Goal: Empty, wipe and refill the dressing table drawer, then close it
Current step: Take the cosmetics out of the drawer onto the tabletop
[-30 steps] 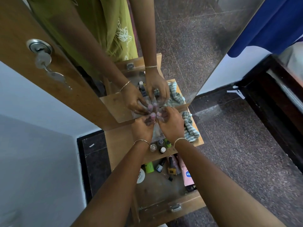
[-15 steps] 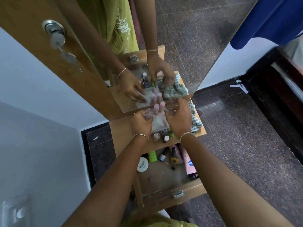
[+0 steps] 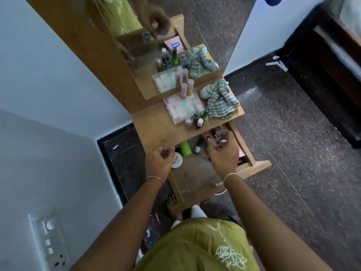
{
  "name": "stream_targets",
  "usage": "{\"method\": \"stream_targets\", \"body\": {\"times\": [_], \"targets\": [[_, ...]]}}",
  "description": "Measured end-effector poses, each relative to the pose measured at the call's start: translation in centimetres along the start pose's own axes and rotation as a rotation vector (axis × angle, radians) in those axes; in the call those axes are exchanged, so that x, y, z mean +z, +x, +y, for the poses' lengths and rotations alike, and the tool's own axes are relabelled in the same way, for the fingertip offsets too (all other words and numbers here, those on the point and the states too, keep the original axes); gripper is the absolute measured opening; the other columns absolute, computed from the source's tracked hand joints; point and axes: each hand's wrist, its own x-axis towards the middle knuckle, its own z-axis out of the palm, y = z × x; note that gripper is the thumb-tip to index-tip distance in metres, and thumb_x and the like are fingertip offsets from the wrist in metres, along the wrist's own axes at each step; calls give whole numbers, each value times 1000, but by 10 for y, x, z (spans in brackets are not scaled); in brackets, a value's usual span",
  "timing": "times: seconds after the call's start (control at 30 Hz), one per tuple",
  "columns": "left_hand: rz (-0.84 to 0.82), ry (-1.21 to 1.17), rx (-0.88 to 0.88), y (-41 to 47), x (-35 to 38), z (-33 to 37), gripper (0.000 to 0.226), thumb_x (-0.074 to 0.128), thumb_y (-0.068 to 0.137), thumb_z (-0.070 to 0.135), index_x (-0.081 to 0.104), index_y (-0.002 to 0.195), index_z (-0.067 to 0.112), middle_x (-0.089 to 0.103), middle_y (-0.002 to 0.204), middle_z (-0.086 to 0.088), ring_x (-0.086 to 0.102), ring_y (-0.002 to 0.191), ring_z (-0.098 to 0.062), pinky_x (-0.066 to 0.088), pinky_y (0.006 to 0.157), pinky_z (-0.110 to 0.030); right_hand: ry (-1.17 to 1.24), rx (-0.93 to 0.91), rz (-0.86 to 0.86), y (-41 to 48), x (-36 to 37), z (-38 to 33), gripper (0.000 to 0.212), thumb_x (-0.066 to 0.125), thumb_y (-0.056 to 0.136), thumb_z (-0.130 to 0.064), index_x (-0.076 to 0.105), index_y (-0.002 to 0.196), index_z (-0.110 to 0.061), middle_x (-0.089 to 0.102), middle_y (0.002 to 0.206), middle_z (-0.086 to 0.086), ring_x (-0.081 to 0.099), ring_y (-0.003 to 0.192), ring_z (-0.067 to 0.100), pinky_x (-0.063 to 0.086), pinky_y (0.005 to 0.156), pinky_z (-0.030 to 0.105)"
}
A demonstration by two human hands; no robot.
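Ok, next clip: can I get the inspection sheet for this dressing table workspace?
surface: wooden table top, left part bare.
job's things: drawer open; green tube, white jar and small blue bottle inside; striped cloth on the top.
clutter: clear box and small bottles on the top.
grips: left grip curled, nothing seen in it; right grip in the drawer, hold unclear.
cables: nothing seen.
surroundings: mirror, wall switch plate, stone floor.

On the tabletop a box lies left of the cloth, bottles before it, the open drawer below.
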Motion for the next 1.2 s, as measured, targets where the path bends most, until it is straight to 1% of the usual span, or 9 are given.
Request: {"method": "stream_targets", "body": {"times": [0.07,0.13,0.23,0.37,0.47,0.6,0.87,1.0,1.2], "targets": [[-151,95,-9,-3,2,-12,16,70,81,26,70,89,11,71,82,-4,66,77,-15,56,74,-33,-87,34,-75,-15,8,17,16,69,81,-23,55,89,-24,60,81,-6,56,65,6,43,61,24],[-323,277,54,-1,3,-18,27,65,85,22,67,107,7,69,102,-11,65,96,-23,52,86,-36,-214,39,-202,-23,17,29,11,64,84,-23,61,94,-21,65,93,-3,61,78,14,49,71,30],[-540,598,256,5,11,-23,42,54,90,16,51,130,3,53,131,-16,48,123,-29,40,103,-37,-408,-30,-375,-25,36,42,24,55,90,-20,61,113,-14,64,112,8,60,102,26,47,84,35],[-607,893,424,21,28,-28,57,49,89,6,31,143,3,31,149,-16,35,134,-31,31,110,-37,-569,-144,-457,-15,66,47,22,51,91,-9,58,111,-6,60,113,13,57,107,31,49,84,39],[-616,1059,415,32,35,-33,61,51,90,10,25,145,3,27,150,-16,38,130,-34,35,106,-41,-676,-237,-449,-9,84,49,20,52,92,-7,59,111,-5,61,107,13,59,103,31,50,77,39],[-568,1145,452,41,42,-35,62,55,87,11,28,143,6,36,140,-16,46,123,-36,43,99,-46,-734,-207,-431,-2,100,53,20,51,93,-8,57,112,-9,64,107,11,63,99,31,48,67,36],[-509,1229,480,39,47,-41,30,50,89,3,53,119,3,43,128,-17,59,101,-41,50,81,-48,-656,-104,-446,3,110,59,25,55,87,1,56,112,-4,64,107,15,64,97,33,44,64,35],[-491,1249,508,38,48,-44,30,49,89,4,53,119,5,47,124,-17,59,102,-37,51,79,-44,-551,-1,-457,-2,102,61,24,58,83,-4,60,107,-6,62,106,15,63,96,33,44,67,32],[-515,1237,493,41,54,-45,29,44,92,6,55,119,10,45,130,-15,46,118,-35,50,86,-47,-313,143,-344,-22,85,70,40,65,82,-17,54,120,-10,62,113,15,59,103,33,50,83,40]]}}
